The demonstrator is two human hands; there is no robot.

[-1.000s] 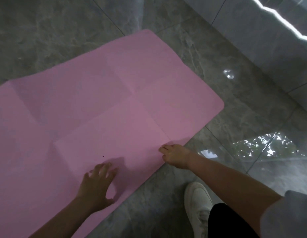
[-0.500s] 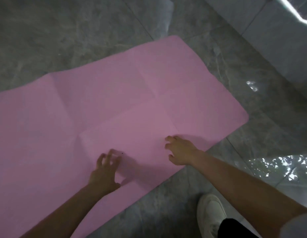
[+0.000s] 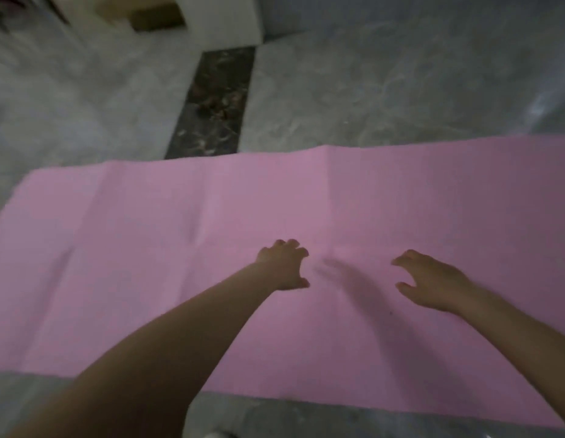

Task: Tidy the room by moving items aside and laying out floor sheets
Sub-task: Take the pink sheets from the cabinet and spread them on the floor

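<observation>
A large pink floor sheet [image 3: 154, 248] with fold creases lies spread flat across the grey marble floor, running from the left edge to the right edge of the head view. My left hand [image 3: 284, 267] reaches over its middle, fingers spread and palm down, holding nothing. My right hand [image 3: 432, 284] hovers to the right of it over the sheet, fingers apart and slightly curled, also empty. Whether either palm touches the sheet is unclear because of blur.
Grey marble floor [image 3: 385, 90] extends beyond the sheet's far edge, with a dark marble strip [image 3: 214, 102] running toward a white block-like base [image 3: 224, 20] at the top. A brown box [image 3: 158, 15] sits beside it. A white shoe tip [image 3: 221, 434] shows at the bottom.
The view swung so the sheet now lies straight across. Both hands moved from the sheet's near edge to over its middle, still spread and empty.
</observation>
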